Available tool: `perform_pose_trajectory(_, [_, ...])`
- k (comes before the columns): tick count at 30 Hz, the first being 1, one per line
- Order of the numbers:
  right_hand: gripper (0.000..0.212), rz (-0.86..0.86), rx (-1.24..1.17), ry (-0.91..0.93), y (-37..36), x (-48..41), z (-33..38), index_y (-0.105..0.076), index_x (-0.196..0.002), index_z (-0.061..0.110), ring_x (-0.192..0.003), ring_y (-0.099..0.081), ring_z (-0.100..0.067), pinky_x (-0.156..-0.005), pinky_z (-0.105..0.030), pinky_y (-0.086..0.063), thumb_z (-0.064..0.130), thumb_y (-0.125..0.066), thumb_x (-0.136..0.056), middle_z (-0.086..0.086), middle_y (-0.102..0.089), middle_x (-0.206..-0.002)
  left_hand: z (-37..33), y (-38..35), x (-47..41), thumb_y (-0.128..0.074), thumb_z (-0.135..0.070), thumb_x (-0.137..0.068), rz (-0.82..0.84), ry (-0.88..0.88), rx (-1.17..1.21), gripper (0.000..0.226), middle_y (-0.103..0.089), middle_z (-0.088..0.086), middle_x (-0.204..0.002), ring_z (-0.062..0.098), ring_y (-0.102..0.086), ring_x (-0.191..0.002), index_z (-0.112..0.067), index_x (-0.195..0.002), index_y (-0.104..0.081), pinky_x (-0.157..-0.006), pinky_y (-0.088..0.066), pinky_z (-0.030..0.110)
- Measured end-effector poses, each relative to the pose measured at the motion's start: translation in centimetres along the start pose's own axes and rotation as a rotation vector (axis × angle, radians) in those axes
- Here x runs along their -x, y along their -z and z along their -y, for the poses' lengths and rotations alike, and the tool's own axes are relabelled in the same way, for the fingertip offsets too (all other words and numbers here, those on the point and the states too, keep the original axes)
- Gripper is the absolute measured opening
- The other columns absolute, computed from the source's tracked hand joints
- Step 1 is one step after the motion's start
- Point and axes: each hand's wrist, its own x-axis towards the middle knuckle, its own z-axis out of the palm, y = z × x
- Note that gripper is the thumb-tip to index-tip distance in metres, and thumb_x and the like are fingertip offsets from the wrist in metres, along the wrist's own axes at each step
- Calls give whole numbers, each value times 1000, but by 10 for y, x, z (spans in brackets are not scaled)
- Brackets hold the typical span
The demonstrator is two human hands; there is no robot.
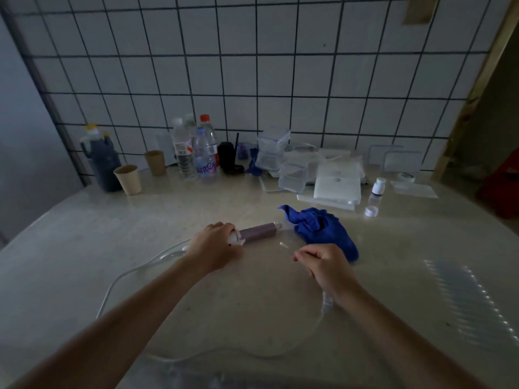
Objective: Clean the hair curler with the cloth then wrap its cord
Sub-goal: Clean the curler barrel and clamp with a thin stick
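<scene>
— What can't you make out?

— The dim light blurs things. My left hand [214, 247] is closed around the white handle of the hair curler with the mauve cylindrical barrel [259, 231], hiding that handle. Its thin white cord [118, 279] fades against the pale glossy desk [84, 234].

— And your right hand?

— My right hand [325, 269] is curled shut, pinching the cord; a white plug end [326, 303] shows below my wrist.

— Where's the curler?

— Lying on the desk, tip near the crumpled blue cloth [323, 228]. Behind stand clear plastic bottles [196, 153], paper cups [128, 179] and clear plastic boxes [273, 148].
</scene>
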Motion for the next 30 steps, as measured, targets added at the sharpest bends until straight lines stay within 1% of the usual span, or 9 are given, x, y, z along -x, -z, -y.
perform_pose_trajectory(4, [30,34,-68,40,-6,-12,4,-79,-78,31,-49,-43,-14,-48,-28,-35,18,-65,-102,4,-49,-49,-3,0,-4,-55,-54,-78,-78,81,197,31,-69,-3,-81,21,-63,-73,-25,-84,-64,-65,-50,36])
perform_pose_trajectory(8, [30,20,-160,40,-1,-26,6,-79,-80,26,-52,-39,-21,-47,-28,-33,15,-64,-103,0,-48,-52,-19,15,-8,-65,-46,-74,-82,183,852,40,-70,0,-67,16,-60,-59,-10,-88,-74,-55,-45,32])
perform_pose_trajectory(11, [30,-38,-186,38,3,-39,4,-80,-80,24,-52,-40,-22,-48,-31,-34,13,-65,-103,-3,-49,-51,-26,22,-15,-65,-39,-73,125,292,1376,53,-73,14,-78,21,-64,-63,4,-104,-72,-54,-51,32])
perform_pose_trajectory(15, [25,-64,-181,102,5,-49,1,-79,-83,15,-49,-43,-20,-48,-25,-38,15,-65,-103,-5,-51,-50,-34,12,-23,-66,-41,-70,383,320,1739,56,-65,15,-78,22,-60,-60,8,-98,-73,-53,-52,29])
perform_pose_trajectory(17, [22,-57,-183,139,5,-50,-1,-79,-87,14,-49,-47,-13,-50,-21,-41,13,-64,-104,-3,-54,-51,-37,2,-26,-65,-41,-69,431,322,1836,57,-64,14,-78,21,-60,-59,8,-98,-73,-53,-53,28])
perform_pose_trajectory(19, [22,-52,-185,163,5,-50,-3,-80,-98,23,-51,-51,-7,-52,-20,-43,10,-63,-104,2,-58,-53,-39,-8,-29,-64,-42,-72,461,305,1885,58,-63,14,-80,21,-60,-61,8,-101,-73,-56,-53,29])
perform_pose_trajectory(23, [25,7,-171,216,4,-46,0,-76,-112,30,-53,-54,-1,-55,-15,-45,10,-63,-104,5,-61,-55,-48,-21,-28,-69,-45,-77,535,225,1885,59,-66,14,-85,22,-63,-68,6,-106,-73,-62,-56,32])
perform_pose_trajectory(25, [28,31,-185,222,3,-41,4,-75,-112,31,-51,-54,0,-53,-12,-43,8,-63,-103,5,-61,-54,-55,-26,-25,-68,-47,-83,549,197,1869,55,-67,16,-88,24,-66,-73,3,-104,-75,-67,-58,35])
perform_pose_trajectory(30, [27,71,-228,251,1,-27,13,-81,-102,33,-52,-51,-17,-50,-29,-42,14,-62,-100,-2,-67,-63,-61,-28,-16,-61,-57,-90,513,115,1844,60,-68,15,-85,23,-68,-75,-1,-107,-73,-71,-59,35])
